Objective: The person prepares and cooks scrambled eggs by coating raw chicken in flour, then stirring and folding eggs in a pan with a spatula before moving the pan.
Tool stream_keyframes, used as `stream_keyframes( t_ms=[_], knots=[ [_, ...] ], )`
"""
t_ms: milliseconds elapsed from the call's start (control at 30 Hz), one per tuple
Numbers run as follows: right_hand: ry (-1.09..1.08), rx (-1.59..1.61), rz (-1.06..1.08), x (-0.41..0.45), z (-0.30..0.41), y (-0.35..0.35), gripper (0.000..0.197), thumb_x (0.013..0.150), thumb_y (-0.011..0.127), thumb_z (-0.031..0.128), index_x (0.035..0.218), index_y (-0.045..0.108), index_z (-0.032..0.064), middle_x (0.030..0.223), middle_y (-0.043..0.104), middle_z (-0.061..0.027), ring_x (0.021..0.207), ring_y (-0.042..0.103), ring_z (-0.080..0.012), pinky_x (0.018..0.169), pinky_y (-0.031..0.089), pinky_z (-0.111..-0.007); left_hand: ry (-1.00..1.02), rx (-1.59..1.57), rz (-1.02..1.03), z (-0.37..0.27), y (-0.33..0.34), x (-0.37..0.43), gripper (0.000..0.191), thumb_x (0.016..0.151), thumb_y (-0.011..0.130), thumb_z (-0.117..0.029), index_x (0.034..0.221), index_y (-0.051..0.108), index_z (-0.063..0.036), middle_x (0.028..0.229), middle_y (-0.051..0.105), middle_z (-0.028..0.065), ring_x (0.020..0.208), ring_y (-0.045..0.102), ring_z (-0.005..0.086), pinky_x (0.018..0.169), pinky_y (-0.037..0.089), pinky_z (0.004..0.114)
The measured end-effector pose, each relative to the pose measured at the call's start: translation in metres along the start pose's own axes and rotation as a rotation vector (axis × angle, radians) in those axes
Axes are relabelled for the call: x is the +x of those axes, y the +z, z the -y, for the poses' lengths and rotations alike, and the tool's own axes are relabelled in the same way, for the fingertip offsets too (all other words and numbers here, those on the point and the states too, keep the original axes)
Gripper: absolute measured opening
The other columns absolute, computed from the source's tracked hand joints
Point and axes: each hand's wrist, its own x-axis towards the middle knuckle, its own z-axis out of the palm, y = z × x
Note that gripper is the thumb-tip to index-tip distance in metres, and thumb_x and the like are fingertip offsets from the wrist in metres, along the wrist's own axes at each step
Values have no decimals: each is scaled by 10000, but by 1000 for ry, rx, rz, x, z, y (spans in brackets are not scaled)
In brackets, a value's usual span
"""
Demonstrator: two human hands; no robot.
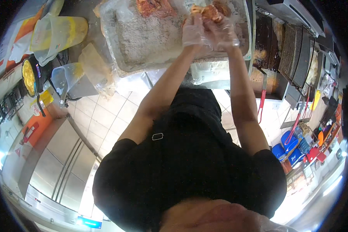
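A wide shallow tray [148, 65] holds a layer of white flour [150, 37]. At its right side, my left hand [195, 33] and my right hand [224, 33] both wear clear disposable plastic gloves. Between them they grip reddish, marinated meat pieces [210, 12], which look like chicken. The gloved palms partly cover the meat, so exact finger positions are hard to make out. Another reddish portion of meat [156, 7] lies on the flour at the tray's far edge, apart from my hands.
Right of the tray stands a deep fryer [265, 84] with wire baskets [291, 52] and red-coated handles [262, 101]. Plastic pitchers [59, 36] and a container of yellow food [28, 76] are at the left. A clear plastic bag [97, 69] hangs by the tray's left edge.
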Motion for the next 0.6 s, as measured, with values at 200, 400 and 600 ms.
stream_keyframes(
  t_ms=[200,400,600],
  knots=[
    [-346,-794,-211,7,15,15,334,857,740,319,1002,667,27,956,696,-179,871,671,-345,784,531,-408,-197,-346,-64,-10,-22,21,527,912,629,-295,1346,500,-25,1040,662,161,969,641,313,871,497,427],
    [-383,-1253,-261,7,45,51,302,911,595,331,978,676,48,866,711,-186,795,702,-345,705,552,-458,-36,93,40,20,-32,42,559,927,592,-348,1379,470,-43,1124,625,142,1035,610,303,911,481,422],
    [53,-513,-343,13,56,59,522,949,563,461,998,682,-45,939,700,-179,820,679,-302,744,526,-458,-88,96,75,12,5,52,591,943,555,-400,1413,440,-60,1207,587,122,1101,578,293,951,466,417]
  ],
)
